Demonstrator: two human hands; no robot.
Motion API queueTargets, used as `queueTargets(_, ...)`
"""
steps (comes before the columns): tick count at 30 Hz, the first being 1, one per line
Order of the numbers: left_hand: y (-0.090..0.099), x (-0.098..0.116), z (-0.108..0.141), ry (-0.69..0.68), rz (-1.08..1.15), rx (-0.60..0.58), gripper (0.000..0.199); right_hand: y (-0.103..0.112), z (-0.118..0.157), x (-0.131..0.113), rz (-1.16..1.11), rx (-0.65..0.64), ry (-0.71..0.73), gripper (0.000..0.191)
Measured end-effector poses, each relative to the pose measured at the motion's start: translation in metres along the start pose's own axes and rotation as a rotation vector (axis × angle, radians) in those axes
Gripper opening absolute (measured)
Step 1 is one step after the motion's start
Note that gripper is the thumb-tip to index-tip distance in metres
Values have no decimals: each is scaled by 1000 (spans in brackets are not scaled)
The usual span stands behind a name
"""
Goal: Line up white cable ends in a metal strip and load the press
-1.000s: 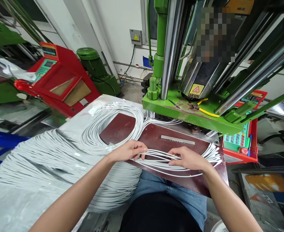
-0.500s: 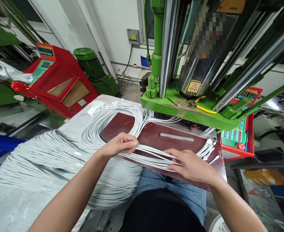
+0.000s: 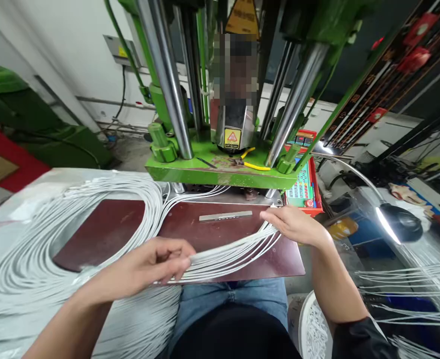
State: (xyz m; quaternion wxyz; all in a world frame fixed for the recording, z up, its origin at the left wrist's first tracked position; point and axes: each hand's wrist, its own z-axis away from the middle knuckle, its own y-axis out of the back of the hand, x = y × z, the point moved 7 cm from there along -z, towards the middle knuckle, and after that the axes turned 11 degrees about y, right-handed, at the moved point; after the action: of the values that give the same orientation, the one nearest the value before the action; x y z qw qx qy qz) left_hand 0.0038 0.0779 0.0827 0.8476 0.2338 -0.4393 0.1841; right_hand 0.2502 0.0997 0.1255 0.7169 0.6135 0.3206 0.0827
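Over the dark red board (image 3: 238, 234) at six o'clock of the green press (image 3: 220, 172), the left hand (image 3: 148, 267) and right hand (image 3: 295, 224) each pinch the thin white cable bundle (image 3: 231, 254), which is best kept flat, taut and evenly aligned.

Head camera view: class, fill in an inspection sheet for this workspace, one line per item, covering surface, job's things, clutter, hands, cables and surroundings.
Surface: dark red board on the bench, with a small metal bar lying on it.
Job's things: bunch of white cables stretched between both hands above the board.
Clutter: yellow-handled pliers on the green press base.
Hands: left hand pinches the bunch with its fingers; right hand grips its far end.
Cables: large coil of white cables on the left; more strands at the right.
Surroundings: steel columns, red keypad panel, lit lamp.
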Motion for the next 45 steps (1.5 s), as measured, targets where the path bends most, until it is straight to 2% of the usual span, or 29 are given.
queueTargets(1, -12, -1, -4, 23, -3, -75, 28, -2, 0, 5, 87, 52, -48, 52)
queueTargets(3, -51, -2, -17, 82, 51, -272, 26, -18, -2, 1, 197, 65, -58, 50)
queueTargets(5, -99, -1, -38, 108, 266, -394, 33, -46, -9, -20, 225, -28, 76, 43)
queueTargets(6, -117, 2, -51, 85, 404, -361, 36, -60, -14, -34, 225, -77, 171, 38)
queueTargets(7, -130, 1, -66, 79, 575, -268, 36, -72, -18, -48, 213, -113, 279, 34)
queueTargets(8, -137, -5, -79, 100, 746, -107, 36, -79, -23, -59, 183, -118, 374, 30)
queueTargets(10, -153, -12, -96, 119, 914, -6, 35, -74, -35, -62, 63, -22, 454, 27)
queueTargets(11, -157, -14, -100, 119, 955, 17, 34, -66, -42, -53, -28, 61, 431, 27)
queueTargets(13, -157, -13, -104, 102, 974, -4, 33, -49, -53, -22, -268, 180, 318, 34)
queueTargets(14, -155, -12, -105, 95, 973, -20, 33, -47, -58, -7, -421, 166, 276, 41)
queueTargets(16, -148, -9, -106, 88, 985, -27, 33, -55, -64, 8, -757, -1, 261, 59)
queueTargets(19, -135, -5, -114, 65, 1031, 28, 31, -79, -60, -2, -1100, -381, 345, 75)
queueTargets(20, -131, -3, -118, 52, 1047, 49, 31, -85, -59, -5, -1139, -431, 354, 75)
queueTargets(21, -127, -2, -121, 39, 1058, 65, 30, -87, -59, -6, -1152, -412, 345, 74)
queueTargets(24, -116, -2, -130, 4, 1074, 110, 33, -84, -64, -4, -1111, -227, 292, 70)
queueTargets(25, -113, -2, -132, -11, 1076, 127, 33, -85, -64, -5, -1088, -232, 292, 69)
queueTargets(27, -108, -4, -133, -33, 1078, 151, 33, -89, -63, -8, -1062, -321, 300, 69)
queueTargets(28, -106, -5, -133, -38, 1076, 157, 32, -90, -65, -6, -1053, -312, 282, 70)
queueTargets(29, -105, -7, -132, -37, 1070, 157, 31, -89, -69, 0, -1020, -234, 251, 70)
queueTargets(30, -105, -9, -132, -30, 1062, 158, 31, -84, -74, 9, -940, -101, 214, 68)
queueTargets(32, -103, -12, -130, -21, 1045, 170, 32, -75, -80, 27, -637, 181, 147, 55)
queueTargets(33, -102, -13, -129, -20, 1035, 181, 31, -74, -81, 32, -454, 260, 131, 48)
queueTargets(34, -101, -14, -128, -21, 1024, 192, 29, -77, -83, 33, -291, 282, 130, 42)
queueTargets(36, -97, -15, -126, -33, 1002, 217, 25, -90, -89, 33, -78, 236, 145, 40)
queueTargets(39, -93, -16, -123, -47, 989, 236, 23, -106, -96, 26, 66, 161, 182, 26)
queueTargets(42, -91, -19, -121, -28, 1019, 243, 22, -106, -95, 20, 104, 161, 201, 22)
queueTargets(45, -88, -20, -120, -33, 1029, 259, 21, -96, -89, 24, -36, 177, 132, 23)
